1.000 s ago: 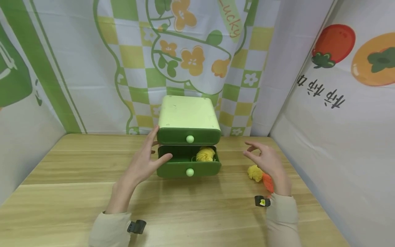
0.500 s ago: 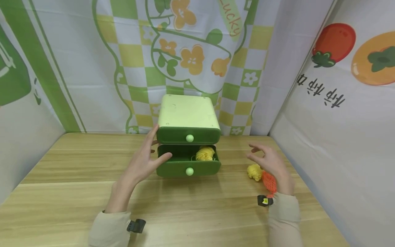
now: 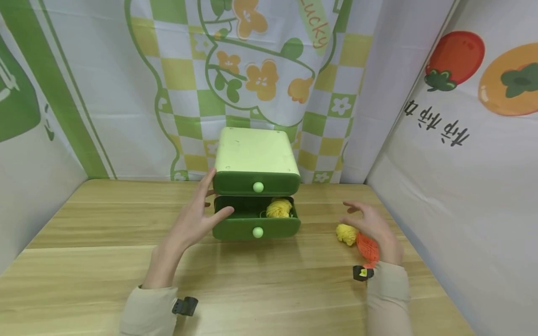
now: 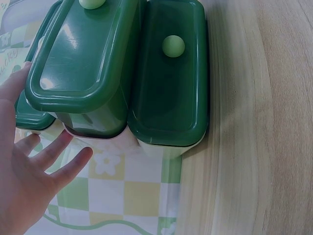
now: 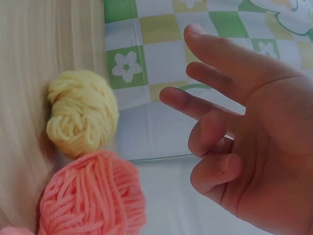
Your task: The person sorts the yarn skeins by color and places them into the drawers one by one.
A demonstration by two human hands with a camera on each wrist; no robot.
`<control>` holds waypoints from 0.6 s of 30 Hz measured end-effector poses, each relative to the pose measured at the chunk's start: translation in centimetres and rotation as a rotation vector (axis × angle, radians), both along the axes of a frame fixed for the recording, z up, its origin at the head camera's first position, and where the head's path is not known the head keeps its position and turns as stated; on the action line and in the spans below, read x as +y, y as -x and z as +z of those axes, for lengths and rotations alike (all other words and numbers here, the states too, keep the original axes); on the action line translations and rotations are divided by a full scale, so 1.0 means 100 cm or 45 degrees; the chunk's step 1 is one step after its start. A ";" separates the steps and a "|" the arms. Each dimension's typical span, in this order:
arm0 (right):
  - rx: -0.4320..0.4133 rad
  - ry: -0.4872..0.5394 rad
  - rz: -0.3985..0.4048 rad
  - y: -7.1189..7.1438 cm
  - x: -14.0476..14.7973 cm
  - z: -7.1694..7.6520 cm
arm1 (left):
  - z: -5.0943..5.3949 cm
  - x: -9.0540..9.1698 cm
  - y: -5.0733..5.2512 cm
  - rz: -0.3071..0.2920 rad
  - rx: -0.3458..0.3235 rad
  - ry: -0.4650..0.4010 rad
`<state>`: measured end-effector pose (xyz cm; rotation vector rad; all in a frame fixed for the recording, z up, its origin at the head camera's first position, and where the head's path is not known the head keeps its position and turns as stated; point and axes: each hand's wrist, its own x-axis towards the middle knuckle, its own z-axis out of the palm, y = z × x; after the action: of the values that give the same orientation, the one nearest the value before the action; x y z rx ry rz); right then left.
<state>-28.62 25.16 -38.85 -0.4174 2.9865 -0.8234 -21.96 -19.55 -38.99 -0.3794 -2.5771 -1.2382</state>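
A small cabinet (image 3: 257, 151) with a pale green top and dark green fronts stands at the back of the table. One drawer (image 3: 235, 229) is pulled out, holding a yellow yarn ball (image 3: 279, 208) in its right part. My left hand (image 3: 189, 226) lies along the cabinet's left side, fingers spread, the thumb near that drawer's left corner. Over the table to the right hovers my right hand (image 3: 375, 226), fingers loosely bent and holding nothing. Near it lie another yellow yarn ball (image 3: 346, 234) and an orange yarn ball (image 3: 367, 247), apart from the hand in the right wrist view.
Beneath the pulled-out drawer, the left wrist view shows a pushed-in drawer (image 4: 171, 93) with a round knob. A patterned cloth (image 3: 260, 84) hangs behind the cabinet. Part of another orange-pink thing (image 5: 17, 231) shows at the right wrist view's lower corner. The wooden table (image 3: 269, 289) extends toward me.
My right hand has drifted to the right and slightly down, closer to the yarn balls on the table. The left hand keeps its place at the cabinet.
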 end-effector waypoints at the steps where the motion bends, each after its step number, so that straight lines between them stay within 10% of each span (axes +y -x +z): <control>1: -0.009 -0.005 -0.002 0.000 0.001 0.000 | 0.000 0.000 0.000 0.001 0.000 0.001; 18: -0.150 -0.032 -0.001 0.007 0.010 -0.019 | 0.000 -0.001 0.000 0.011 -0.007 0.010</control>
<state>-29.36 26.14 -40.75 -0.3545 2.8858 -0.7807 -22.01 -19.63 -39.03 -0.3667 -2.5864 -1.2285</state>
